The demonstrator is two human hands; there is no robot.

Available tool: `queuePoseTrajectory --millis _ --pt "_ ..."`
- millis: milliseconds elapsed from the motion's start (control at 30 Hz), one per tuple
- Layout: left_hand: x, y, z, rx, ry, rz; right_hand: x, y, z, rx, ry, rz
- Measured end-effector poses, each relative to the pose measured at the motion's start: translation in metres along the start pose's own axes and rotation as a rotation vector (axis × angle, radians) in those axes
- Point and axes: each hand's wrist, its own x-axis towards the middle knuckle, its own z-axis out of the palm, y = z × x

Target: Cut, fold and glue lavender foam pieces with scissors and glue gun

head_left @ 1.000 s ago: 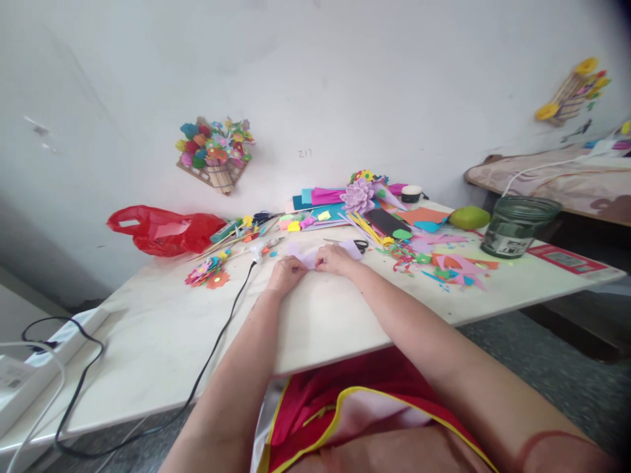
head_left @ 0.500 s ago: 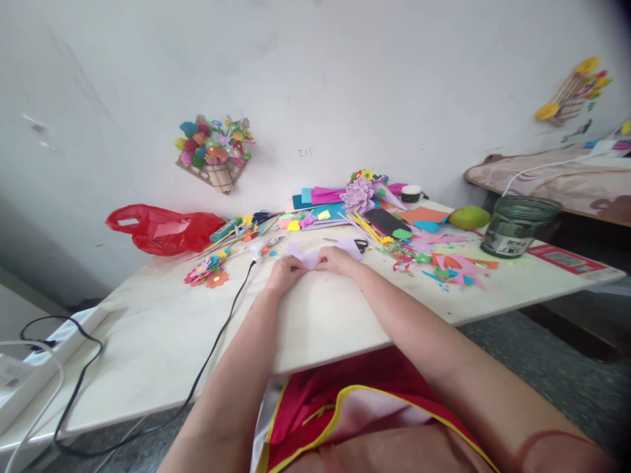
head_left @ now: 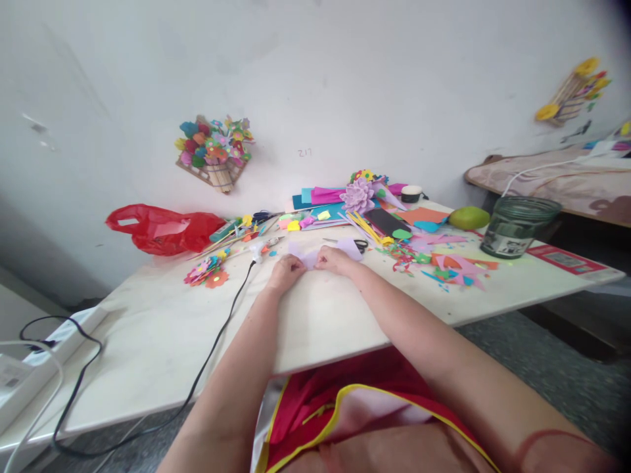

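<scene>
A light purple sheet [head_left: 309, 259] of paper or foam lies on the pale table, partly hidden under my hands. My left hand [head_left: 286, 270] pinches its left part, fingers closed. On its right, my right hand [head_left: 333, 260] is closed in a pinch on the same sheet, with the fingertips of both hands close together. Black-handled scissors [head_left: 361, 246] lie just behind the sheet's right end. A white glue gun [head_left: 258, 251] with a black cord rests to the left of my left hand.
Coloured scraps [head_left: 458, 269], a green jar [head_left: 513, 230] and a green fruit [head_left: 469, 217] are on the right. Foam flowers [head_left: 210, 269] and a red plastic bag [head_left: 162, 230] lie on the left. A black phone [head_left: 387, 223] sits behind. The glue gun's cord [head_left: 224, 322] crosses the table's left side.
Almost nothing differs. The fingers of my right hand have shifted very slightly on the purple sheet.
</scene>
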Motion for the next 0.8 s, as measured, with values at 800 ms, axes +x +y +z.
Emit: queuePoseTrajectory --millis 800 --pt "0.005 0.002 0.007 0.262 0.046 -0.035 -0.004 -0.029 -0.005 -0.213 0.000 0.150"
